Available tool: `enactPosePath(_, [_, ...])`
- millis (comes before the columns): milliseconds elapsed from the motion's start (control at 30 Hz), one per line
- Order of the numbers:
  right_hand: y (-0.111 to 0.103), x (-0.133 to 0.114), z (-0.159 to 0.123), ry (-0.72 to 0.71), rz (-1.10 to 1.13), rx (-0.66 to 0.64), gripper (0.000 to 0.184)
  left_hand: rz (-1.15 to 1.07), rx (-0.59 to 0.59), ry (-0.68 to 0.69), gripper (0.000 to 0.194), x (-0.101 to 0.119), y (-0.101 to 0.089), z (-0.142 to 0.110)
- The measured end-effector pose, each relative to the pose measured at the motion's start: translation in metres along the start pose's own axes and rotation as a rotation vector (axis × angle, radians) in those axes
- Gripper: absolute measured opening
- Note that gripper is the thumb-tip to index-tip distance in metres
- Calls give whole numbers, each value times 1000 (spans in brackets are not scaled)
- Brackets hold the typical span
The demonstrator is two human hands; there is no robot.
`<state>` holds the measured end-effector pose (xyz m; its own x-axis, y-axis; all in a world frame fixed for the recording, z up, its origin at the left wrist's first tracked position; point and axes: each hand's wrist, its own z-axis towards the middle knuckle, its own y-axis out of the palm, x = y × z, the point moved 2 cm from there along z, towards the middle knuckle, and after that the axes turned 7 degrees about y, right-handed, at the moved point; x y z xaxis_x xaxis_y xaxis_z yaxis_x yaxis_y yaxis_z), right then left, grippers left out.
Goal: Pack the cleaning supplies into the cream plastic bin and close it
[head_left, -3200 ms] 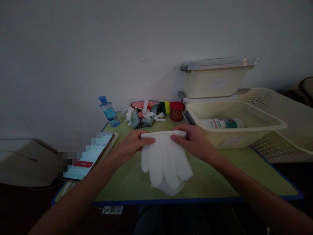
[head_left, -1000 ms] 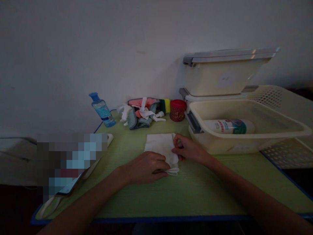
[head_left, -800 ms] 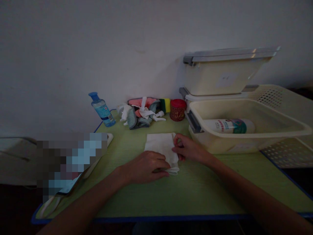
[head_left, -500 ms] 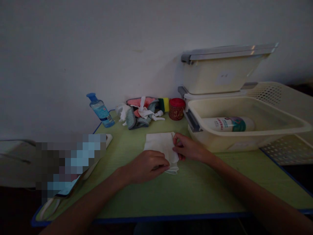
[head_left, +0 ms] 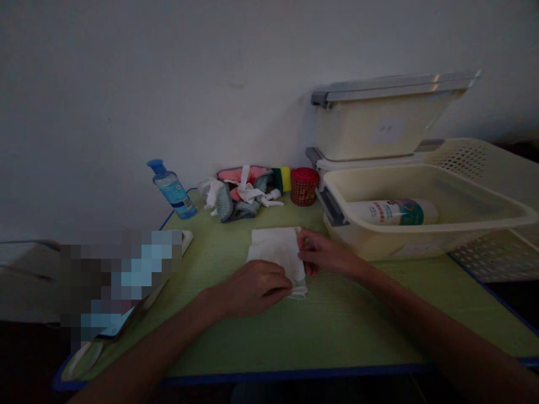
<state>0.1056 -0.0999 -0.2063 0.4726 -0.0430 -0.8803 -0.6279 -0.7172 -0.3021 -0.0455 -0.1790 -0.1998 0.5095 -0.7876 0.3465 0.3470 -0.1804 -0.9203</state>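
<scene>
A folded white cloth (head_left: 273,244) lies flat on the green tabletop (head_left: 337,325), its layered edges showing at the near right corner. My left hand (head_left: 256,286) rests over the near side of the cloth, with thumb and fingers pinched together on its near edge. At the right edge my right hand (head_left: 318,252) pinches the cloth between thumb and fingertips. The left hand covers part of the cloth's near left side.
A cream bin (head_left: 421,244) holding a white spray can (head_left: 387,213) stands right; a lidded box (head_left: 370,129) is behind. Along the wall are a blue bottle (head_left: 174,191), bundled cloths (head_left: 240,202), a sponge (head_left: 282,179) and a red canister (head_left: 305,188). A blurred-out device (head_left: 138,280) lies left.
Both hands keep their pinch on the cloth and have hardly moved. The cloth's near right edge shifts very slightly under the fingers.
</scene>
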Motion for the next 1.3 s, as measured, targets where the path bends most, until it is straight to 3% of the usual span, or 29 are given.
enactPosePath(133, [2,1,1,-16,-127,38,22,-15,55,-5,24,-1,1,-1])
enactPosePath(300, [5,-2,-1,-155,-464,213,22,-4,305,-50,24,-6,-3,0])
enactPosePath(400, [7,-1,-1,-202,-527,225,20,-3,377,-112,25,-10,-3,2])
enactPosePath(733, [3,-5,-4,-111,-307,123,19,78,227,-242,34,-18,4,2])
enactPosePath(900, [3,-3,-4,-57,-272,65,25,96,255,-220,33,-18,4,1])
enactPosePath(1033, [4,-2,-4,-26,-262,40,27,52,286,-159,16,-13,0,1])
enactPosePath(1300, [3,-3,-6,-12,-252,31,28,21,182,-89,7,-7,-7,1])
